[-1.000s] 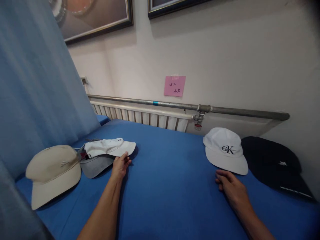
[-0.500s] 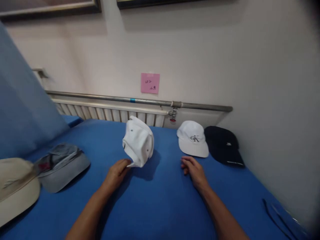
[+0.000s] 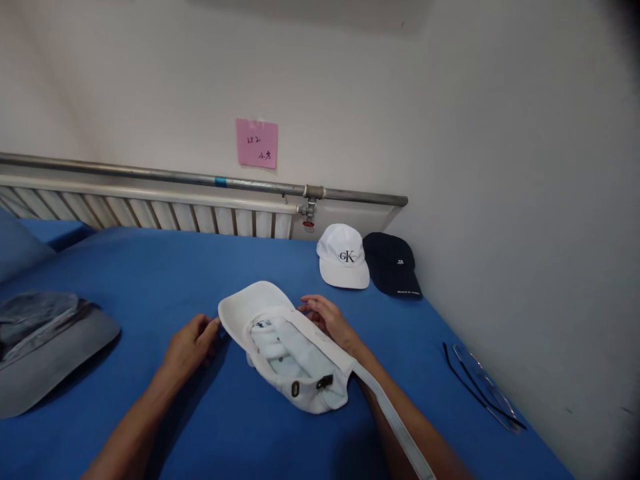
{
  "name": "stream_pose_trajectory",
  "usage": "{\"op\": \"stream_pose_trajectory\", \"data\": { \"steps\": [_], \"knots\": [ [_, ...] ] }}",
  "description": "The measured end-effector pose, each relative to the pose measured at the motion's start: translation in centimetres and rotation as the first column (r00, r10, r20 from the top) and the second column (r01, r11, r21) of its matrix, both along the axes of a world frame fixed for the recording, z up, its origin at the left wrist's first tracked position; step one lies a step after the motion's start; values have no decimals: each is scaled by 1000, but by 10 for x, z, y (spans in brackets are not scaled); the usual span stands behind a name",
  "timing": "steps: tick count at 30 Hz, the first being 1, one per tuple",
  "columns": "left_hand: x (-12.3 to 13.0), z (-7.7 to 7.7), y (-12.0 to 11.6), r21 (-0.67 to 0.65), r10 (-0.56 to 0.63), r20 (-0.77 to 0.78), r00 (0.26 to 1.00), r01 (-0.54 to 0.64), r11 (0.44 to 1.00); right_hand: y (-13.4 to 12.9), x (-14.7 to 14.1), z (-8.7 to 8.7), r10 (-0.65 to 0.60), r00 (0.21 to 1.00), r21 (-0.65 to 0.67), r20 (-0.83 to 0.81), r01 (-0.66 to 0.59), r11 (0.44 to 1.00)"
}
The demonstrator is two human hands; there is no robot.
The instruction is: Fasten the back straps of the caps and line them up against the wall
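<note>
A white cap is turned over in front of me, its inside facing up and its brim to the upper left. Its strap is undone and trails to the lower right across my right forearm. My left hand pinches the brim's left edge between thumb and fingers. Just behind the cap's right side is my right hand, its fingers loosely apart and partly hidden by the cap; whether they touch it I cannot tell.
On the blue-covered surface, a white cap with black letters and a dark cap lie at the back right. Eyeglasses rest near the right wall. A grey-blue cap is at left. Behind run a pipe and radiator.
The white cap has turned from crown showing to inside showing, and its strap now hangs out. My right hand has come in to it. The view has shifted right.
</note>
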State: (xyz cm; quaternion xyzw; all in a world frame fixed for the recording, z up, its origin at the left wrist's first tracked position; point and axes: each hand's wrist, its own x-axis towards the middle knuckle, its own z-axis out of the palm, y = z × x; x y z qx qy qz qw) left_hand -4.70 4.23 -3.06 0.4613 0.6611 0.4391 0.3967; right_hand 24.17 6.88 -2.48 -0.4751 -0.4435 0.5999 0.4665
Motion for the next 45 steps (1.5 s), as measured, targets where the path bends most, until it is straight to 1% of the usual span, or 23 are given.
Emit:
{"op": "stream_pose_trajectory", "data": {
  "steps": [2, 3, 6, 8, 10, 12, 13, 15, 17, 18, 20, 25, 27, 30, 32, 35, 37, 38, 39, 40, 41, 43, 45],
  "knots": [
    [3, -3, -5, -116, -143, 133, 981, 158, 981, -2, 0, 5, 59, 994, 17, 89, -61, 998],
    [5, -4, -7, -125, -207, 212, 955, 236, 964, -3, 0, 7, 87, 986, 25, 142, -92, 995],
    [9, -4, -11, -15, -322, 391, 862, 356, 934, -3, -5, 6, 91, 969, 24, 228, -98, 995],
    [13, 3, -13, 71, -317, 424, 848, 317, 946, -1, -14, -1, 12, 982, 6, 188, -14, 1000],
    [17, 10, -15, 129, -221, 385, 896, 185, 974, 2, -27, -10, -82, 988, -4, 132, 83, 997],
    [21, 15, -17, 237, -155, 270, 950, 90, 967, 4, -43, -20, -156, 985, -26, 70, 158, 987],
    [23, 15, -18, 307, -169, 183, 968, 107, 946, 4, -50, -23, -173, 984, -41, 43, 175, 984],
    [26, 11, -19, 406, -265, -16, 964, 249, 879, 4, -61, -28, -181, 983, -62, 6, 181, 982],
    [27, 4, -19, 393, -391, -187, 901, 434, 811, 3, -65, -29, -186, 983, -68, -9, 185, 980],
    [27, 1, -19, 361, -446, -234, 864, 503, 785, 3, -65, -29, -193, 981, -67, -11, 192, 979],
    [24, -2, -19, 309, -521, -252, 815, 578, 755, 4, -61, -28, -217, 976, -61, -11, 216, 975],
    [18, 10, -22, 283, -565, -120, 817, 573, 769, 9, -52, -28, -261, 965, -27, 8, 261, 965],
    [20, 15, -25, 263, -599, -101, 794, 602, 754, 10, -51, -29, -272, 962, 7, 27, 271, 962],
    [23, 16, -27, 260, -658, -227, 718, 696, 669, 6, -46, -28, -283, 957, 76, 70, 277, 958],
    [25, 13, -27, 263, -669, -322, 670, 742, 616, -5, -36, -27, -293, 949, 129, 118, 278, 952],
    [23, 8, -27, 308, -643, -364, 674, 738, 600, -37, -16, -27, -301, 931, 213, 208, 257, 943],
    [22, 8, -28, 348, -627, -344, 699, 715, 606, -66, -5, -26, -272, 919, 299, 285, 185, 936],
    [22, 9, -29, 367, -623, -321, 714, 700, 613, -81, -1, -26, -212, 882, 448, 420, 1, 894],
    [22, 11, -31, 383, -620, -288, 730, 681, 624, -94, 2, -26, -174, 821, 543, 544, -186, 819],
    [21, 13, -32, 393, -618, -245, 747, 659, 641, -107, 3, -25, -163, 757, 591, 632, -335, 734],
    [21, 15, -34, 400, -612, -196, 766, 632, 664, -117, 3, -25, -176, 697, 604, 695, -433, 669],
    [21, 19, -36, 395, -583, -89, 807, 566, 724, -130, 0, -23, -219, 594, 591, 774, -554, 586],
    [20, 23, -38, 355, -536, 48, 843, 487, 798, -134, -3, -21, -272, 544, 594, 794, -598, 538]
  ]
}}
